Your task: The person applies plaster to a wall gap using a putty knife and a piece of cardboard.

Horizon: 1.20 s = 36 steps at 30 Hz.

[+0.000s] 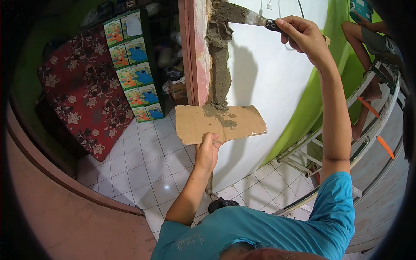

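Note:
My right hand (301,37) is raised and closed around the black handle of a putty knife (272,24). Its blade lies against a band of wet grey mortar (236,14) running across the top of the white wall (277,73). More mortar fills a vertical strip (219,71) beside the door frame (193,65). Lower down, my left hand (208,151) grips the near edge of a piece of cardboard (190,123), thumb on top. Smears and a lump of mortar (225,121) lie on the cardboard, whose far edge is at the foot of the strip.
A metal ladder (368,108) stands at the right, with another person's bare leg (357,43) beside it. Through the doorway are stacked patterned boxes (134,65) and a red floral mattress (82,86). White tiles (151,151) cover the floor; a dark bag (222,203) lies near the wall.

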Each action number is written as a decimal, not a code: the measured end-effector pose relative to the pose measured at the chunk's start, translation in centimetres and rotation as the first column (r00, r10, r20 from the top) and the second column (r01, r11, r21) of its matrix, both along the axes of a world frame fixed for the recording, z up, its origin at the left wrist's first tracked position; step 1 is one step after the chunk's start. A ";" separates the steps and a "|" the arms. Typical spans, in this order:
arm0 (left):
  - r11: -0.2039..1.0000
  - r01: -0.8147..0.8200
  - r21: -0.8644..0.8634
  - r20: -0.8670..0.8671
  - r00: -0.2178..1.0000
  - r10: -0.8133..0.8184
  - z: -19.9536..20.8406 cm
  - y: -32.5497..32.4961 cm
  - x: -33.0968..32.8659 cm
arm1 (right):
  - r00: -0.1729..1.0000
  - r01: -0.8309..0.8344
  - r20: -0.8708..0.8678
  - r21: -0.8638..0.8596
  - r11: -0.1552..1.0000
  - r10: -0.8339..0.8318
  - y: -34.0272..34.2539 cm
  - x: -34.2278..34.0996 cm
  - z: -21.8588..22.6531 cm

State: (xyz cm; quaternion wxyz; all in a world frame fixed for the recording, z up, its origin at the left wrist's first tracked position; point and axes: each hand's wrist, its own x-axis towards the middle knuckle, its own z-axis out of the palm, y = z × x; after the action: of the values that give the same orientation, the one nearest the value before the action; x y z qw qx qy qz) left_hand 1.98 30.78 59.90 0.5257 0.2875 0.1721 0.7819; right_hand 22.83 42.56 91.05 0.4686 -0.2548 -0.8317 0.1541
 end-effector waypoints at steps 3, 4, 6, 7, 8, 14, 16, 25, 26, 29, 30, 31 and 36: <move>1.000 0.017 -0.014 -0.001 1.000 -0.017 -0.1 0.0 -0.1 | 1.000 -0.025 0.020 0.000 1.000 0.025 -0.5 -1.0 -1.4; 1.000 0.010 -0.008 0.001 1.000 -0.010 -0.2 0.1 -0.1 | 0.998 0.044 0.052 0.025 0.999 -0.045 0.1 -1.3 -1.8; 1.000 0.009 0.002 0.002 1.000 -0.009 -0.1 0.2 0.0 | 0.995 0.082 0.050 0.055 0.995 -0.084 0.6 -1.4 -2.1; 1.000 0.020 0.009 -0.003 1.000 -0.020 0.1 0.1 0.1 | 0.992 0.116 0.047 0.085 0.990 -0.120 0.6 -1.4 -2.2; 1.000 0.022 0.012 -0.006 1.000 -0.022 0.1 0.0 0.0 | 0.988 0.141 0.049 0.094 0.985 -0.146 0.0 -1.7 -2.3; 1.000 -0.018 0.018 -0.025 1.000 0.019 0.3 0.0 0.1 | 0.990 0.124 0.052 0.166 0.978 -0.134 -0.6 -1.8 -2.7; 1.000 -0.009 0.013 -0.031 0.999 0.010 0.4 -0.2 0.2 | 0.990 0.128 0.040 0.106 0.986 -0.133 -0.3 -1.5 -2.6; 1.000 -0.001 -0.006 -0.043 0.999 0.001 0.5 -0.1 0.1 | 0.994 0.108 0.026 0.074 0.991 -0.110 -0.6 -1.6 -2.2; 1.000 0.001 -0.015 -0.044 0.999 -0.002 0.5 -0.2 0.1 | 0.995 0.099 0.022 0.077 0.992 -0.101 -0.8 -1.6 -2.2; 1.000 -0.012 -0.002 -0.033 0.999 0.012 0.8 -0.3 0.1 | 0.988 0.142 0.041 0.132 0.981 -0.148 -0.6 -1.8 -2.5; 1.000 -0.010 -0.003 -0.032 0.999 0.010 0.7 -0.3 0.2 | 0.988 0.143 0.042 0.131 0.981 -0.150 -0.6 -1.7 -2.6; 1.000 -0.008 -0.006 -0.033 0.999 0.008 0.6 -0.3 0.2 | 0.989 0.141 0.028 0.092 0.986 -0.144 -0.6 -1.4 -2.6; 1.000 -0.015 0.011 -0.019 1.000 0.016 0.1 0.1 0.0 | 0.988 0.049 0.141 0.060 0.997 -0.058 -2.1 -0.8 -3.4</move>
State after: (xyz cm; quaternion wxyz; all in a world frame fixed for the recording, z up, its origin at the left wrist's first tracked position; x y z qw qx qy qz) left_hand 1.96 30.89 59.96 0.5165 0.2963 0.1751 0.7841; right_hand 22.01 40.50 87.67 0.4189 -0.2740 -0.8600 0.0991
